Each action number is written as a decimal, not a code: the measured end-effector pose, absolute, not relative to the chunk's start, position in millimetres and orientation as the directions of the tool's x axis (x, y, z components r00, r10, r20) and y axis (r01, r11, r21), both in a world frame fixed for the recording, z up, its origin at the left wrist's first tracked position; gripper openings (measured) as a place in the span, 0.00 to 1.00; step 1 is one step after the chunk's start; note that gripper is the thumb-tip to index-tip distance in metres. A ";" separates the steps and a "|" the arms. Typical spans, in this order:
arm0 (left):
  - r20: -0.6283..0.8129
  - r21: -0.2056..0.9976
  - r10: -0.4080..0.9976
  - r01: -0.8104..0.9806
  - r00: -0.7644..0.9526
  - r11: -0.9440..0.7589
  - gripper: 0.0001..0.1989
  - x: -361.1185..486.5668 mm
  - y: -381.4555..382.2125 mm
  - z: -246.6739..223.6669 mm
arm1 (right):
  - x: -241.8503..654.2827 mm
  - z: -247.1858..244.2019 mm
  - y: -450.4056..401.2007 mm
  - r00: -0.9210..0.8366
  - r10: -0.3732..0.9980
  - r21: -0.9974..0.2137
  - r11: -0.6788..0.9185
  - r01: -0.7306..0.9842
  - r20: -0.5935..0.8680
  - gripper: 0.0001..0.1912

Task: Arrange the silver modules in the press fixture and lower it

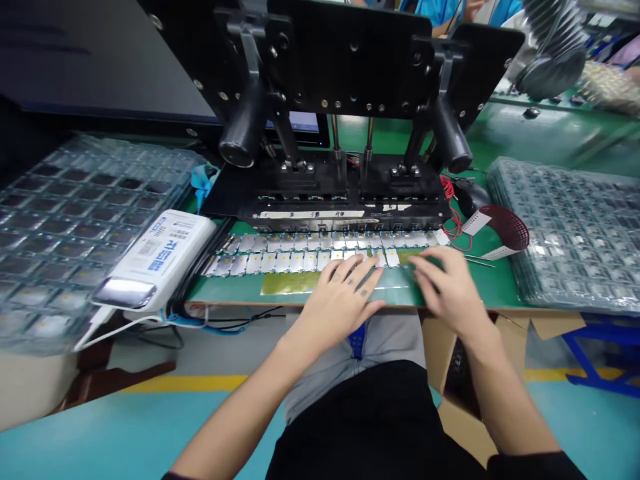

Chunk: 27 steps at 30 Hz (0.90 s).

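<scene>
Two rows of small silvery modules (283, 261) lie along the green bench mat, in front of a black test fixture (320, 217). My left hand (345, 293) rests palm down with fingers spread over the right part of the front row. To its right, my right hand (445, 283) hovers at the row's right end, thumb and fingertips close together near a yellowish strip (409, 257); whether anything is between them is too small to tell. Another yellowish film strip (290, 283) lies at the mat's front edge, left of my left hand.
Stacked clear trays stand left (75, 227) and right (575, 233). A white power bank (160, 257) with cables lies left. Red wires (453, 213), tweezers (480, 261) and a curled dark red strip (505, 230) are right. Black lever handles (245, 127) overhang the fixture. People sit opposite.
</scene>
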<state>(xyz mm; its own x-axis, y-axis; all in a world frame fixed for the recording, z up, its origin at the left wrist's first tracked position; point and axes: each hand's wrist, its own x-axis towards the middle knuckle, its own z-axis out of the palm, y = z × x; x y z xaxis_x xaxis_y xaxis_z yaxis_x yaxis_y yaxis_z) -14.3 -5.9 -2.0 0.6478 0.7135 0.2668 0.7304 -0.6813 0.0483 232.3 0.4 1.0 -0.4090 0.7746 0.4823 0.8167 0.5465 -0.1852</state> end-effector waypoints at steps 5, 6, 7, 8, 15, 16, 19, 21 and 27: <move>0.316 0.068 0.701 0.722 0.639 -0.689 0.26 -18.6 -3.8 -10.3 | 193.2 -8.3 5.1 -0.496 0.776 -0.290 0.615 0.733 0.390 0.16; 0.323 0.074 0.701 0.721 0.636 -0.689 0.26 -18.5 -4.0 -10.7 | 192.1 -10.1 5.5 -0.498 0.776 -0.299 0.617 0.728 0.386 0.16; 0.325 0.077 0.703 0.723 0.633 -0.686 0.26 -17.7 -4.3 -10.9 | 192.3 -11.5 5.6 -0.505 0.772 -0.307 0.624 0.719 0.386 0.16; 0.323 0.075 0.706 0.726 0.631 -0.683 0.27 -16.2 -4.7 -11.0 | 193.2 -12.7 5.3 -0.512 0.765 -0.317 0.634 0.705 0.391 0.16; 0.285 0.020 0.741 0.769 0.608 -0.639 0.31 -4.4 -6.2 -13.4 | 201.3 -16.9 2.0 -0.510 0.768 -0.388 0.638 0.665 0.388 0.23; 0.285 0.016 0.740 0.769 0.609 -0.639 0.31 -4.1 -6.2 -13.8 | 202.0 -17.1 1.6 -0.507 0.772 -0.393 0.634 0.666 0.384 0.24; 0.286 0.018 0.734 0.762 0.616 -0.647 0.31 -3.9 -6.2 -13.4 | 203.6 -16.6 0.3 -0.486 0.784 -0.410 0.618 0.671 0.385 0.22; 0.282 0.027 0.738 0.764 0.613 -0.645 0.31 -3.6 -6.1 -12.2 | 204.5 -15.9 -0.2 -0.473 0.788 -0.424 0.612 0.668 0.393 0.21; 0.257 0.067 0.755 0.769 0.603 -0.636 0.30 -4.7 -5.4 -8.8 | 203.5 -13.0 0.9 -0.440 0.805 -0.491 0.592 0.639 0.398 0.18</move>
